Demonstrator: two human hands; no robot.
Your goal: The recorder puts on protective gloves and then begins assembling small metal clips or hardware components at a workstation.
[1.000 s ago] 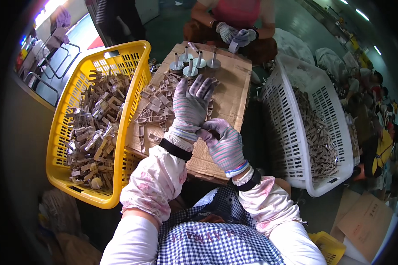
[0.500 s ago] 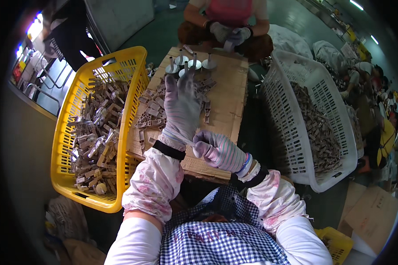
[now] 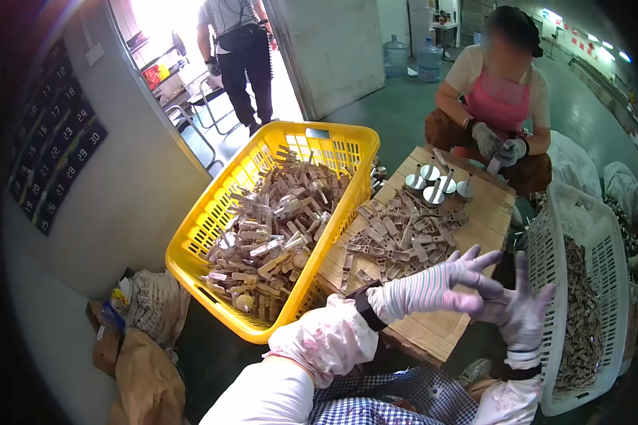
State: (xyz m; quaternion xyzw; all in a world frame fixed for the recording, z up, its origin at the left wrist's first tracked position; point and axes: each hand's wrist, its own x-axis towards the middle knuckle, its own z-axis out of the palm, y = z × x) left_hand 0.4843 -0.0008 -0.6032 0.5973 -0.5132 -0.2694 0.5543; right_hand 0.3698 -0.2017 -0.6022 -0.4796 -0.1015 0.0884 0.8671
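My left hand [image 3: 436, 287], in a striped knit glove, reaches across over the near right edge of the cardboard-topped table [image 3: 432, 333]. Its fingers are stretched out, and its thumb side meets my right hand [image 3: 523, 315]. That hand, also gloved, is raised with fingers spread. I see no part held in either; where the gloves overlap, detail is hidden. Beyond them lies a pile of small grey-brown clip-like parts [image 3: 404, 234]. Several round white discs with upright stems [image 3: 433, 195] stand at the table's far end.
A yellow basket [image 3: 184, 265] full of similar parts stands left of the table, a white basket [image 3: 556, 227] of them at right. Across the table sits a co-worker [image 3: 500, 99] with gloved hands together. Another person [image 3: 242, 64] stands by the doorway. Sacks [image 3: 152, 304] lie at lower left.
My view has swung left and up. My right hand has let go of the left glove's cuff and opened. Both hands now meet at the table's right side.
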